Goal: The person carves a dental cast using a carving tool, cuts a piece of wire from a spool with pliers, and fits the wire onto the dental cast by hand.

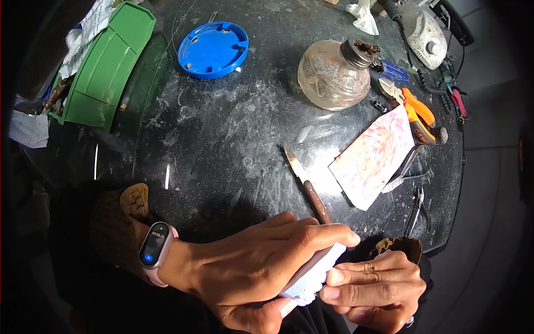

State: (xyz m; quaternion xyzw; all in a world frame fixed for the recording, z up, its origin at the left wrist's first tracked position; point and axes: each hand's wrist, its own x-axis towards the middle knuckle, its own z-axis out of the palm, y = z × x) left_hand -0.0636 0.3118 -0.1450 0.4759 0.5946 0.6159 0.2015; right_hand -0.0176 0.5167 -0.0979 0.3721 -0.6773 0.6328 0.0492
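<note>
My left hand, with a smart band on its wrist, grips a pale plaster dental cast near the table's front edge. The thumb lies under the cast and the fingers reach over its back. Along the cast's bumpy, tooth-like edge, my right hand has its fingers pressed together, tips against that edge. Whatever those fingertips may pinch is hidden. Just beyond the left fingers lies a knife with a brown handle and a stained blade.
A glass spirit lamp stands behind a red-smeared white sheet. Orange-handled pliers, slim metal pliers and a blue-handled tool lie at right. A blue round lid and green bin sit at back left.
</note>
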